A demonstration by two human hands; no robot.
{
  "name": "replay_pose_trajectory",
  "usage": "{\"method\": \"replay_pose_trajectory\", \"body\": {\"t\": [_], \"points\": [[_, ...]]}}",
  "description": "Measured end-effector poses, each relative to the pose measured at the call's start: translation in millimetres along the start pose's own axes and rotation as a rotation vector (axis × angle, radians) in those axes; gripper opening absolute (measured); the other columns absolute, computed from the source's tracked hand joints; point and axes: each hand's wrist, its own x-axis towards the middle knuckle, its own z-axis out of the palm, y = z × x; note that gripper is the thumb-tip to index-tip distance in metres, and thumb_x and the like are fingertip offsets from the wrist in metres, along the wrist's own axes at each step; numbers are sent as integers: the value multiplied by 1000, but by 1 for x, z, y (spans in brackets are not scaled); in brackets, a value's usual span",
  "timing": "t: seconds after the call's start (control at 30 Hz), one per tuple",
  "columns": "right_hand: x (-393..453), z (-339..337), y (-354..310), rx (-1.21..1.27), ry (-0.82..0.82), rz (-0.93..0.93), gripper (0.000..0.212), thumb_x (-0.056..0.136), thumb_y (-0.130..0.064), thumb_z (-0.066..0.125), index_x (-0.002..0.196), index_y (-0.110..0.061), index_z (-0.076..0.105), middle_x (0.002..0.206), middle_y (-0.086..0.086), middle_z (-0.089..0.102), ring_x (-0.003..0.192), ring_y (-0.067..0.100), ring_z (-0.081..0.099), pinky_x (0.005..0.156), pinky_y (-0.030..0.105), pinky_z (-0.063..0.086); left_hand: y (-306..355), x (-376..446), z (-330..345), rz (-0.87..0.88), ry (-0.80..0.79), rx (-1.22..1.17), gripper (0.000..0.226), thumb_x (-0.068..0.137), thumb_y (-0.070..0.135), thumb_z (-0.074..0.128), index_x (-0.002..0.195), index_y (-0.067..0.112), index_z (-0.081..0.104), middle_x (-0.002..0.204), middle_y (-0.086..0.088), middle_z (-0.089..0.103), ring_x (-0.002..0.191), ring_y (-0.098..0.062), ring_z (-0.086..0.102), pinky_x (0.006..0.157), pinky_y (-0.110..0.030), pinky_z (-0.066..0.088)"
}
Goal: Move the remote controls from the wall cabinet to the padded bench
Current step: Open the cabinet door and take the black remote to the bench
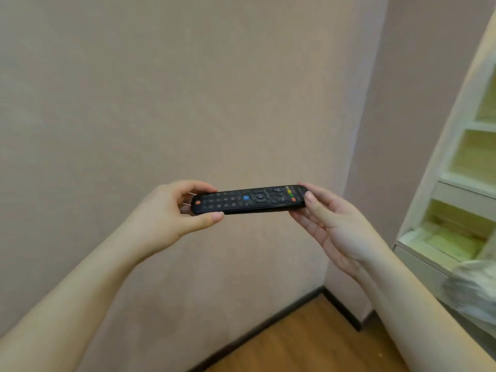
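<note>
A long black remote control (249,200) with coloured buttons lies level in the air in front of a beige wall, buttons up. My left hand (171,213) pinches its left end between thumb and fingers. My right hand (330,224) holds its right end, thumb on top and fingers beneath. The white wall cabinet (456,189) with open yellowish shelves stands at the right edge. No padded bench is in view.
The beige wall (188,89) meets a second wall in a corner at the right. A dark skirting board (268,323) runs along the wooden floor (308,345) below. Something grey and blurred (472,288) sits by the cabinet's lower part.
</note>
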Motion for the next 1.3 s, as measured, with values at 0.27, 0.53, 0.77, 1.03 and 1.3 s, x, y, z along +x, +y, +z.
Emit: {"method": "replay_pose_trajectory", "body": {"t": [0.27, 0.53, 0.77, 1.03, 1.3], "points": [[-35, -126, -69, -70, 174, -130, 44, 73, -25, 67, 114, -9, 62, 123, 15, 61, 101, 15, 66, 82, 21, 54, 72, 53, 125, 178, -182, -66, 36, 71, 21, 81, 104, 29, 69, 99, 10, 71, 94, 1, 66, 83, -7, 46], [-80, -248, -126, -182, 417, -137, 33, 95, -8, 52, 127, -6, 54, 126, 15, 60, 114, 22, 62, 92, 25, 53, 141, 95, 263, 283, -387, -96, 37, 73, 22, 81, 105, 33, 68, 101, 10, 70, 96, -4, 66, 83, -18, 48], [-99, -319, -148, -199, 597, -157, 35, 94, -13, 53, 129, -11, 54, 123, 7, 63, 108, 14, 65, 93, 24, 52, 172, 130, 358, 416, -538, -82, 39, 73, 26, 80, 110, 32, 66, 103, 12, 69, 96, -4, 65, 87, -23, 50], [-69, -363, -157, -277, 815, -232, 32, 97, -10, 49, 128, -11, 56, 121, 6, 64, 107, 10, 65, 85, 17, 53, 186, 196, 439, 636, -604, -51, 40, 76, 33, 76, 114, 32, 63, 105, 15, 61, 97, -2, 60, 83, -15, 45], [-40, -390, -157, -272, 902, -284, 27, 95, -6, 50, 119, -14, 62, 117, 4, 68, 110, 13, 64, 87, 17, 52, 197, 265, 480, 655, -773, -173, 42, 75, 30, 79, 114, 30, 64, 106, 15, 62, 92, 6, 59, 73, 1, 39]]}}
